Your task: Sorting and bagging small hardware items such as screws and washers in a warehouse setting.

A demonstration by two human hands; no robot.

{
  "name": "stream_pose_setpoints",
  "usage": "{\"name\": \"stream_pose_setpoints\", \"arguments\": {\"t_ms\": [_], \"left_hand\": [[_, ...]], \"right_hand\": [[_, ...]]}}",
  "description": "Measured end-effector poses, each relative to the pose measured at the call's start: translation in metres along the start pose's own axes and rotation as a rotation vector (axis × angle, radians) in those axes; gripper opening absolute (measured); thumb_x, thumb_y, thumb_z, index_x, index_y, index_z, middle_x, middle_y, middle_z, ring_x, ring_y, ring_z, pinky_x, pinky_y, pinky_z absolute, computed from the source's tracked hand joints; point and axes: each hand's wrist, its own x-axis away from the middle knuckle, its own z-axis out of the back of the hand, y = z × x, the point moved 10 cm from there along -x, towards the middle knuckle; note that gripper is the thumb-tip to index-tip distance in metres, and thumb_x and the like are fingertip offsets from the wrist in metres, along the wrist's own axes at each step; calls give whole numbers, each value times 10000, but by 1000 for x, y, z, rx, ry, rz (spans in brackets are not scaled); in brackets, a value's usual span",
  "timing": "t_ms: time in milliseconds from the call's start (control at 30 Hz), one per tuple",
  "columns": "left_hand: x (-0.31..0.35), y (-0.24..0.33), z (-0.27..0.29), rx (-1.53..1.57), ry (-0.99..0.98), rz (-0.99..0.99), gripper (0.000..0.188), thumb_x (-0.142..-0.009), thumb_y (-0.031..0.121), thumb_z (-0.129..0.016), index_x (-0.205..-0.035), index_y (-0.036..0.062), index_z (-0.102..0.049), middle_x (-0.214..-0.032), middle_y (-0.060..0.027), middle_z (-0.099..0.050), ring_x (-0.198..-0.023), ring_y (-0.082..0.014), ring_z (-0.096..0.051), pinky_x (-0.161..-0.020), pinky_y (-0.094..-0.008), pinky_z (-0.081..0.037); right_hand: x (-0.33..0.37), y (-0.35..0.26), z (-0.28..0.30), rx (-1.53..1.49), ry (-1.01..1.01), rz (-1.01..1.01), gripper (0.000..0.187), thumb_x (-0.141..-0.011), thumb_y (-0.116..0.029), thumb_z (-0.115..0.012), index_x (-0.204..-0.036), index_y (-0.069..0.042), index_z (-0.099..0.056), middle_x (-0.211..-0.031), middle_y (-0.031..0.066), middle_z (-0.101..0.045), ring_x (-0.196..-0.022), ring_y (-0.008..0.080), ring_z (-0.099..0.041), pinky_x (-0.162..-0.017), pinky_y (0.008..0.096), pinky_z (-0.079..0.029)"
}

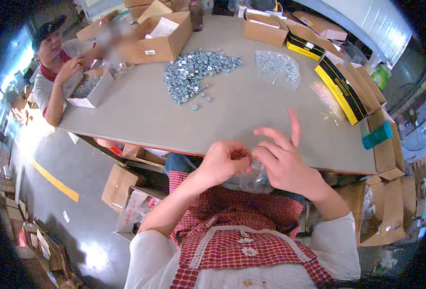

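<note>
My left hand and my right hand meet at the near edge of the grey table. Between them hangs a small clear plastic bag, pinched near its top by both hands. My left fingers are curled closed on it. On the right hand, the thumb and nearest fingers close on the bag while other fingers stretch up and away. What is inside the bag cannot be made out. Beyond my hands lies a heap of small silvery metal nut-like parts. To its right is a clear bag of screws.
Thin pale sticks lie at the table's right, beside a yellow-and-black box. A teal roll stands near the right corner. Open cardboard boxes line the back. At the left, another person works beside a white box of metal parts.
</note>
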Motion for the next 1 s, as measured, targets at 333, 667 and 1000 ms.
{"name": "stream_pose_setpoints", "arguments": {"t_ms": [333, 667, 1000], "left_hand": [[1, 1, -10, 270, -84, 55, 170, -908, 143, -644, -972, -8, -685, -801, -52, -693, -725, -115, -648, -646, -257, -525], [8, 2, -13, 347, -149, 14, 185, -917, 177, -638, -961, 1, -674, -788, -40, -671, -717, -123, -649, -621, -255, -519], [14, 2, -11, 262, -130, 97, 144, -851, 135, -632, -887, -3, -651, -727, -21, -611, -637, -95, -556, -571, -244, -439]], "right_hand": [[4, 20, -6, -118, -67, -158, 189, -712, -78, -684, -883, -104, -607, -973, 27, -593, -1221, 284, -497, -1147, 676, -99], [6, 20, -3, -161, -78, -144, 166, -699, -78, -706, -845, -104, -631, -984, 32, -595, -1251, 304, -460, -1148, 692, -78], [16, -3, 5, -468, -208, 15, 131, -801, -138, -665, -926, -119, -630, -996, 25, -627, -1275, 298, -475, -1119, 702, -45]]}}
